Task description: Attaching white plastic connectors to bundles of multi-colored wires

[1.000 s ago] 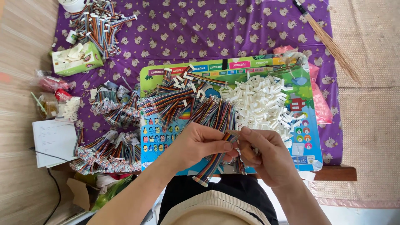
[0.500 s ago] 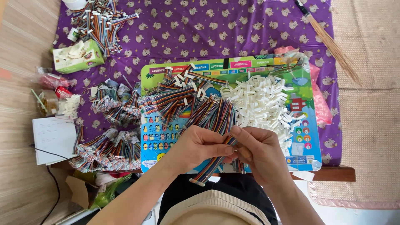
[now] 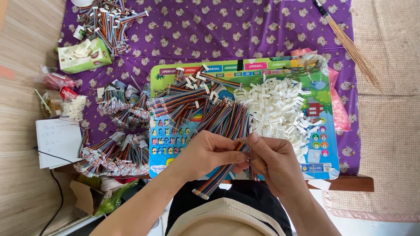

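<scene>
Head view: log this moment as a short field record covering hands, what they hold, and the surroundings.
left hand: pinches a multicoloured ribbon cable near its upper end
right hand: fingers closed at the same cable's end, touching the left hand
cable: hangs down toward the lap, lower end free
work surface: colourful picture board on a purple patterned cloth
on board: pile of white connector housings; loose ribbon cables
left of board: bundled cables, green tissue box, notepad
upper right: broom

Purple cloth (image 3: 245, 30) covers low table (image 3: 350, 183), bearing board (image 3: 326, 164)
</scene>
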